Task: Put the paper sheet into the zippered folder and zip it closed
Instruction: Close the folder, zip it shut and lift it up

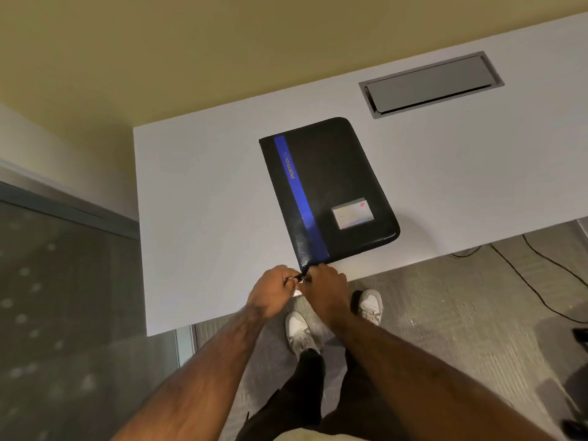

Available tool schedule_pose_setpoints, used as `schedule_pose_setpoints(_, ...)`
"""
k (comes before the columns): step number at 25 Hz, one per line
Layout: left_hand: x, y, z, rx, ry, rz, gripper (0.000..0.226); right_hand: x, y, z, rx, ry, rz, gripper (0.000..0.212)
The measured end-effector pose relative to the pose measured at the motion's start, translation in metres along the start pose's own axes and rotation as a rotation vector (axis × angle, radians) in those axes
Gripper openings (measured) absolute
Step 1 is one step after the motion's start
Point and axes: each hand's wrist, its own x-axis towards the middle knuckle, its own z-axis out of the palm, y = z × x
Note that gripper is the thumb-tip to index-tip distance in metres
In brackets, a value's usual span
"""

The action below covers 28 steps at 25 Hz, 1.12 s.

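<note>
A black zippered folder (pixel 331 183) with a blue stripe and a small card window lies flat on the white table (pixel 203 198), its cover down. Both hands meet at its near left corner. My left hand (pixel 270 292) pinches the small zipper pull (pixel 301 278) there. My right hand (pixel 326 289) grips the folder's corner right beside it. A small white scrap shows between the hands. The paper sheet is not in sight.
A grey metal cable hatch (pixel 429 84) is set into the table at the back right. The table's near edge runs just under my hands. Below are my shoes, grey carpet and black cables (pixel 541 281) on the floor at the right.
</note>
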Motion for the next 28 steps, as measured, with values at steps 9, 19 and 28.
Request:
schedule_pose_setpoints(9, -0.008, -0.01, -0.001, 0.189, 0.106, 0.014, 0.023, -0.004, 0.003, 0.001, -0.003, 0.162, 0.096, 0.019)
schedule_pose_setpoints(19, -0.004, -0.013, -0.01, 0.482, 0.201, 0.151, 0.022, 0.002, 0.018, -0.012, -0.191, 0.266, 0.115, 0.017)
schedule_pose_setpoints(28, 0.0, -0.024, -0.011, 0.553, 0.218, 0.168, 0.023, 0.013, 0.079, -0.058, -0.249, 0.33, 0.291, 0.011)
